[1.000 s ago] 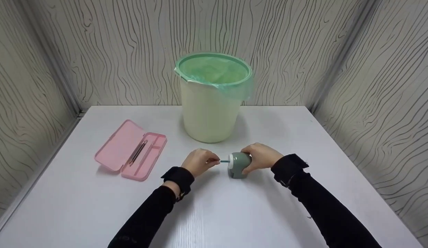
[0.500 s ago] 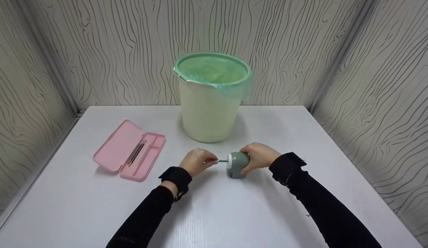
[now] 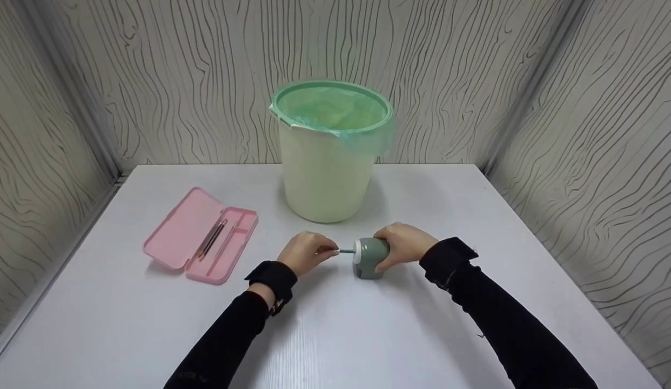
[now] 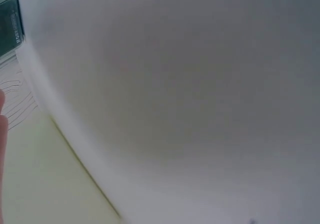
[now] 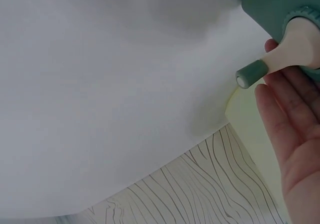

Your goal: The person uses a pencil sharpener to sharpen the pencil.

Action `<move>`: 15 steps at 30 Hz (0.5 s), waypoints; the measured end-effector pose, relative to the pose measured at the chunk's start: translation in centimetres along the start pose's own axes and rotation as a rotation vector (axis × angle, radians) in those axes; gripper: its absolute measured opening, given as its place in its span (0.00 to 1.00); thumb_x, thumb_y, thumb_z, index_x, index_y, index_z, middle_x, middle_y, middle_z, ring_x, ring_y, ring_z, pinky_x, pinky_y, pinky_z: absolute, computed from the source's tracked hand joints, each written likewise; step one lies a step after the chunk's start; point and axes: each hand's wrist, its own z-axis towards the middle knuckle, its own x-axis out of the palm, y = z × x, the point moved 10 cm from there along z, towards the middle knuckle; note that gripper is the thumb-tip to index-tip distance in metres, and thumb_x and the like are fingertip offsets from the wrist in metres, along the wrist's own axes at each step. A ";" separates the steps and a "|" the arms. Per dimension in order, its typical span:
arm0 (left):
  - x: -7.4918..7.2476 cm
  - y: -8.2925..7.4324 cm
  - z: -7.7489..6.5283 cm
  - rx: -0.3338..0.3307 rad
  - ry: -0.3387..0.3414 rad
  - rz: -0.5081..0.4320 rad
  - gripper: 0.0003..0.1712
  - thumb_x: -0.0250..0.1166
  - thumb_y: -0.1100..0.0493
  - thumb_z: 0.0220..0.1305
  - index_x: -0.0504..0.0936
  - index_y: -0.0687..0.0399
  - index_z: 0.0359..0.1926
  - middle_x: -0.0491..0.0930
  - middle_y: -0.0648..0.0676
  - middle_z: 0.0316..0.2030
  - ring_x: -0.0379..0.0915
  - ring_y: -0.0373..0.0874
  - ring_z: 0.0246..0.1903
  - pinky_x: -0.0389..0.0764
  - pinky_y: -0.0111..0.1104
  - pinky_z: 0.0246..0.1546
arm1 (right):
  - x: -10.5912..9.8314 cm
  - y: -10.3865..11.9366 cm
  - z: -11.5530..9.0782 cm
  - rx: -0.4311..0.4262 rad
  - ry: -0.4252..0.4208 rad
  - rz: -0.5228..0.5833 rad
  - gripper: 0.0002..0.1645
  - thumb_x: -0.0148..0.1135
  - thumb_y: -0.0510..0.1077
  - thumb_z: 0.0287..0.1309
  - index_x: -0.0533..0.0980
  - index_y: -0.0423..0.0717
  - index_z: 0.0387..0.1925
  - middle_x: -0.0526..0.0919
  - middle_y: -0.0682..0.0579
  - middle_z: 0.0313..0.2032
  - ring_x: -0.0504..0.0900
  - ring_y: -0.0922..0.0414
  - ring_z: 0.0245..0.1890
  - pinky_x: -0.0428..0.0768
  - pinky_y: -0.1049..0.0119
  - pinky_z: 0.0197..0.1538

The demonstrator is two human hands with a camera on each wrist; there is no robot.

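Note:
A grey-green crank pencil sharpener [image 3: 372, 255] with a white front stands on the white table. From its right side my right hand [image 3: 407, 243] grips the body. In the right wrist view, the pale crank handle [image 5: 292, 48] with its green knob sticks out beside the fingers. My left hand [image 3: 307, 252] pinches a thin teal pencil [image 3: 347, 250] whose far end is inside the sharpener's front. A corner of the sharpener [image 4: 9, 23] shows in the left wrist view, with finger edges at the left; the pinch itself is out of that view.
A pink pencil case [image 3: 180, 229] lies with its lid raised at the left, two dark pencils [image 3: 212, 240] inside. Behind the hands stands a pale bin [image 3: 326, 173] with a green rim and green bag. Wood-patterned walls [image 3: 216, 81] surround the table.
The whole head view has drifted slightly, so everything sits a little further left. Both hands keep their holds on the pencil and the sharpener.

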 end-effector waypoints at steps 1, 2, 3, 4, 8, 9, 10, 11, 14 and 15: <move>0.0 0.0 0.0 0.000 -0.002 -0.003 0.08 0.70 0.60 0.66 0.92 0.58 0.40 0.91 0.55 0.35 0.88 0.45 0.34 0.86 0.34 0.38 | 0.0 0.0 0.0 0.004 -0.003 -0.004 0.35 0.84 0.54 0.40 0.84 0.40 0.49 0.90 0.48 0.44 0.85 0.55 0.42 0.85 0.58 0.50; -0.1 0.1 0.0 -0.001 -0.002 -0.004 0.08 0.70 0.60 0.66 0.92 0.58 0.40 0.91 0.55 0.35 0.88 0.45 0.34 0.86 0.35 0.38 | -0.1 0.0 0.0 0.006 -0.006 -0.008 0.35 0.84 0.54 0.40 0.84 0.41 0.49 0.90 0.49 0.43 0.85 0.55 0.42 0.84 0.58 0.50; -0.1 0.1 0.0 -0.004 -0.002 -0.004 0.07 0.70 0.60 0.66 0.92 0.58 0.40 0.91 0.55 0.35 0.88 0.45 0.34 0.86 0.35 0.39 | -0.1 0.0 0.0 0.007 -0.009 -0.012 0.34 0.84 0.54 0.40 0.84 0.41 0.49 0.90 0.49 0.43 0.84 0.55 0.42 0.84 0.58 0.50; -0.1 0.2 0.0 -0.007 0.001 -0.003 0.08 0.70 0.60 0.66 0.92 0.58 0.40 0.91 0.55 0.35 0.88 0.45 0.34 0.86 0.35 0.39 | -0.1 0.0 0.0 0.005 -0.011 -0.014 0.34 0.84 0.54 0.40 0.85 0.42 0.48 0.90 0.49 0.43 0.84 0.56 0.42 0.84 0.58 0.50; 0.0 0.4 0.0 -0.014 0.016 -0.001 0.08 0.70 0.60 0.66 0.91 0.59 0.41 0.92 0.55 0.36 0.88 0.45 0.34 0.87 0.34 0.39 | -0.1 0.1 0.1 -0.011 -0.016 -0.009 0.32 0.84 0.53 0.39 0.85 0.41 0.46 0.91 0.50 0.41 0.85 0.58 0.40 0.84 0.60 0.49; 0.1 0.4 0.0 -0.018 0.022 0.001 0.08 0.70 0.59 0.66 0.91 0.58 0.41 0.92 0.55 0.36 0.88 0.44 0.34 0.87 0.34 0.39 | -0.1 0.1 0.1 -0.014 -0.016 -0.006 0.32 0.85 0.52 0.39 0.85 0.41 0.46 0.91 0.50 0.41 0.85 0.58 0.39 0.84 0.60 0.48; 0.1 0.4 0.0 -0.018 0.025 0.003 0.08 0.70 0.59 0.66 0.91 0.58 0.41 0.92 0.55 0.36 0.88 0.44 0.34 0.87 0.34 0.39 | 0.0 0.1 0.1 -0.016 -0.015 -0.005 0.32 0.84 0.52 0.40 0.85 0.41 0.46 0.90 0.50 0.41 0.85 0.58 0.39 0.84 0.61 0.48; 0.1 0.5 0.0 -0.018 0.027 0.003 0.08 0.70 0.60 0.66 0.91 0.58 0.41 0.92 0.55 0.36 0.88 0.44 0.34 0.87 0.34 0.39 | 0.0 0.1 0.1 -0.015 -0.014 -0.004 0.32 0.84 0.52 0.40 0.85 0.41 0.46 0.90 0.49 0.41 0.85 0.59 0.39 0.84 0.61 0.48; 0.0 0.4 0.0 -0.015 0.025 0.003 0.08 0.70 0.60 0.66 0.92 0.59 0.41 0.92 0.55 0.36 0.88 0.45 0.34 0.87 0.35 0.39 | 0.0 0.2 0.1 -0.010 -0.008 -0.003 0.33 0.84 0.53 0.40 0.84 0.40 0.47 0.90 0.49 0.42 0.85 0.58 0.40 0.84 0.60 0.49; -0.1 0.4 0.0 -0.010 0.023 0.004 0.07 0.70 0.60 0.66 0.92 0.59 0.41 0.92 0.55 0.36 0.88 0.45 0.34 0.87 0.35 0.39 | 0.0 0.2 0.1 -0.009 -0.006 -0.006 0.33 0.84 0.53 0.40 0.84 0.40 0.47 0.90 0.49 0.42 0.85 0.57 0.40 0.84 0.60 0.49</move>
